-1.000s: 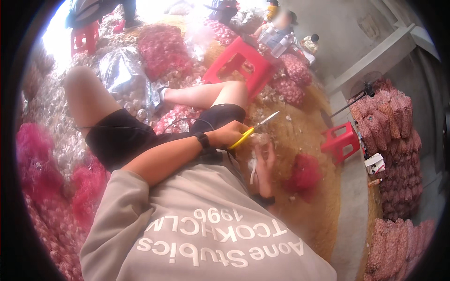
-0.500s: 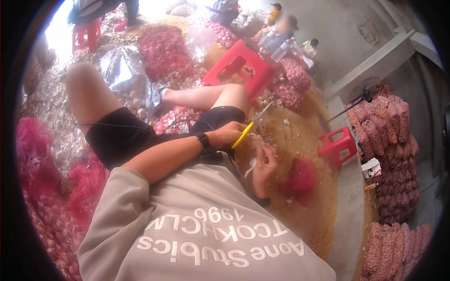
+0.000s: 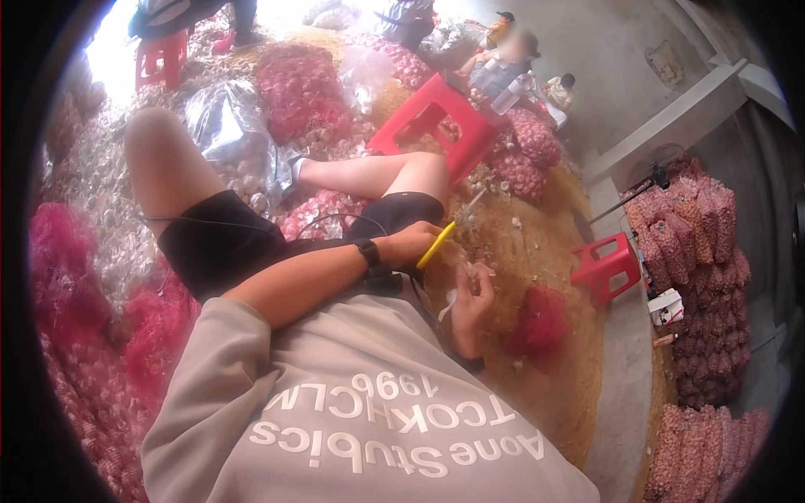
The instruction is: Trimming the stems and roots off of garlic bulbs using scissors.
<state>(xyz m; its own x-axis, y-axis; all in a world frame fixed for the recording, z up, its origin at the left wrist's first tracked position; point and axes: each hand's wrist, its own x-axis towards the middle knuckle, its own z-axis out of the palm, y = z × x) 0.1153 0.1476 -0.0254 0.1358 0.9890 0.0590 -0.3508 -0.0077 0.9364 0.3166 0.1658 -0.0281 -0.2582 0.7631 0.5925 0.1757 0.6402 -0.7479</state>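
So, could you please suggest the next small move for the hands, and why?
Perhaps ease the right hand slightly back before turning the yellow scissors: the left hand holds them close beside it, with their blades pointing away.

A garlic heap (image 3: 94, 180) lies left; scissors (image 3: 437, 244) in the left hand (image 3: 411, 244), right hand (image 3: 471, 303) beside them; stool (image 3: 476, 138) ahead; stacked mesh sacks (image 3: 711, 314) far right.

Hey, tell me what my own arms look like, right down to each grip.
Your left arm has a greyish-beige short sleeve and a black watch-like wristband; the left grip is ungloved. A dark band circles the right wrist. The right sleeve isn't clear.
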